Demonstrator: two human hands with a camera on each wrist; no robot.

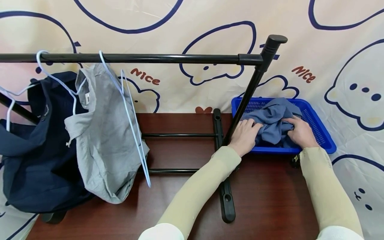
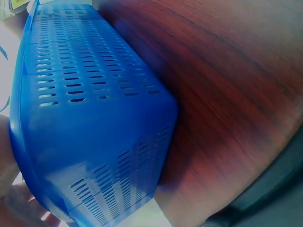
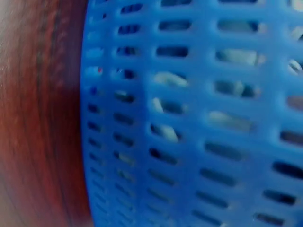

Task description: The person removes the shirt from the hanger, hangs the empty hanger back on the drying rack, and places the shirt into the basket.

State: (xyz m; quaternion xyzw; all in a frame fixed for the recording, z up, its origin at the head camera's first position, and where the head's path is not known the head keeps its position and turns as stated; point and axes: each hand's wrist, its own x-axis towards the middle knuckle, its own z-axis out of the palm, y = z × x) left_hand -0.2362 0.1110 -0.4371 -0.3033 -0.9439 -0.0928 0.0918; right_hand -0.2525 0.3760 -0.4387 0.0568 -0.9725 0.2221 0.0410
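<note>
A crumpled grey-blue garment (image 1: 271, 116) lies in the blue plastic basket (image 1: 322, 130) at the right of the head view. My left hand (image 1: 245, 136) reaches past the rack's upright and grips the garment's left side, over the basket's near left corner. On the other side my right hand (image 1: 302, 132) pinches the cloth between thumb and fingers. The left wrist view shows the slotted outer wall of the basket (image 2: 94, 113), with part of the hand (image 2: 23, 203) at its rim. Only slotted basket wall (image 3: 199, 127) and tabletop fill the right wrist view.
A black garment rack (image 1: 180, 59) stands on the brown table (image 1: 180, 203); its upright (image 1: 250, 88) rises beside my left hand. On the bar hang a navy garment (image 1: 45, 166), a light grey garment (image 1: 105, 140) and a pale blue hanger (image 1: 132, 116). A patterned cloth (image 1: 216, 20) forms the backdrop.
</note>
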